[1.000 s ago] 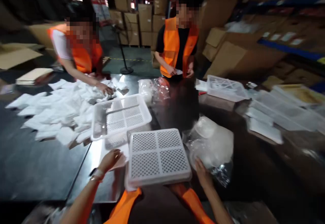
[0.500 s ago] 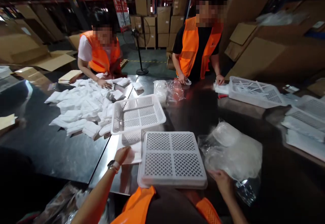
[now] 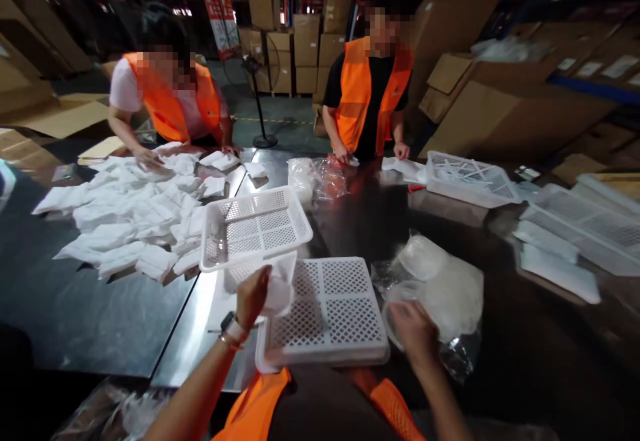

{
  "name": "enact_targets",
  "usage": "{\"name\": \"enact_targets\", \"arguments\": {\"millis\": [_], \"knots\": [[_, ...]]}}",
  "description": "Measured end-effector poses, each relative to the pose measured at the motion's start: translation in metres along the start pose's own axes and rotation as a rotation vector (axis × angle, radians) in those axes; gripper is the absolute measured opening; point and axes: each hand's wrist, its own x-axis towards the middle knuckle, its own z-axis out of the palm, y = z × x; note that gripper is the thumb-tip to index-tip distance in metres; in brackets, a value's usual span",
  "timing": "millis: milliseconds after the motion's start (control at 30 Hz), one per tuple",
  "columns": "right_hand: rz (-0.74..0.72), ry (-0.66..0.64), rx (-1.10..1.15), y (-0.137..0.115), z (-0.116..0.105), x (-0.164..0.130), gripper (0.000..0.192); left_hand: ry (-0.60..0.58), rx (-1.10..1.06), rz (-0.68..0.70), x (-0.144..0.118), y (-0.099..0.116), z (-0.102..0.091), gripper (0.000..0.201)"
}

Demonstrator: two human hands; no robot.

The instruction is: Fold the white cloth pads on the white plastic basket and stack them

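My left hand [image 3: 253,295], fingers closed, grips a thin white pouch [image 3: 281,286] raised over the left edge of an upturned white plastic basket [image 3: 345,301]. A round, translucent disc-like piece [image 3: 393,314] is pinched in my right hand [image 3: 416,331], just right of that basket. Under and beyond it lies a clear plastic bag [image 3: 453,301] with more translucent round pieces inside. Another white basket [image 3: 206,247] stands open side up beyond my left hand. To its left spreads a heap of white packets [image 3: 135,221].
Across the dark table [image 3: 115,327] are two co-workers in orange vests [image 3: 180,111], [image 3: 360,94]. More baskets [image 3: 470,184] stand at the right, near white packets [image 3: 560,271]. A clear bag [image 3: 327,177] lies at the far middle. A fan [image 3: 257,104] and cartons [image 3: 306,41] are behind.
My left hand has lifted the white pouch off the table toward the upturned basket. My right hand has drawn a translucent round piece left from the bag. The view has shifted right.
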Motion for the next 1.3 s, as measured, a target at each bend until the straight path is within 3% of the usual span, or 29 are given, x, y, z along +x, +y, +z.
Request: {"name": "enact_targets", "arguments": {"millis": [100, 167, 233, 300, 433, 567, 633, 733, 833, 1067, 1133, 1300], "knots": [[-0.209, -0.109, -0.115, -0.040, 0.043, -0.020, 0.033, -0.240, 0.108, 0.191, -0.021, 0.035, 0.028, 0.040], [-0.332, -0.164, -0.189, -0.050, 0.071, -0.038, 0.045, -0.378, 0.256, 0.304, -0.032, 0.047, 0.039, 0.048], [-0.418, -0.196, -0.273, -0.049, 0.090, -0.052, 0.055, -0.418, 0.362, 0.374, -0.038, 0.051, 0.041, 0.047], [-0.463, -0.210, -0.338, -0.043, 0.095, -0.057, 0.058, -0.438, 0.404, 0.434, -0.040, 0.051, 0.035, 0.039], [-0.465, -0.200, -0.364, -0.043, 0.080, -0.046, 0.050, -0.535, 0.350, 0.574, -0.033, 0.049, 0.020, 0.020], [-0.488, -0.245, -0.299, -0.047, 0.061, -0.027, 0.037, -0.482, 0.357, 0.554, -0.026, 0.052, 0.017, 0.020], [-0.564, -0.332, -0.271, -0.044, 0.055, -0.021, 0.040, -0.423, 0.394, 0.511, -0.027, 0.054, 0.022, 0.026], [-0.672, -0.484, -0.259, -0.035, 0.048, -0.015, 0.060, -0.343, 0.393, 0.463, -0.031, 0.051, 0.034, 0.036], [-0.714, -0.552, -0.258, -0.029, 0.040, -0.013, 0.068, -0.266, 0.360, 0.411, -0.039, 0.044, 0.050, 0.046], [-0.725, -0.704, -0.144, -0.027, 0.019, -0.003, 0.055, -0.211, 0.264, 0.363, -0.049, 0.034, 0.068, 0.044], [-0.711, -0.710, -0.154, -0.027, 0.012, 0.005, 0.052, -0.213, 0.270, 0.368, -0.048, 0.034, 0.066, 0.043], [-0.715, -0.542, -0.272, -0.031, 0.004, 0.019, 0.056, -0.215, 0.283, 0.388, -0.047, 0.035, 0.064, 0.043]]}}
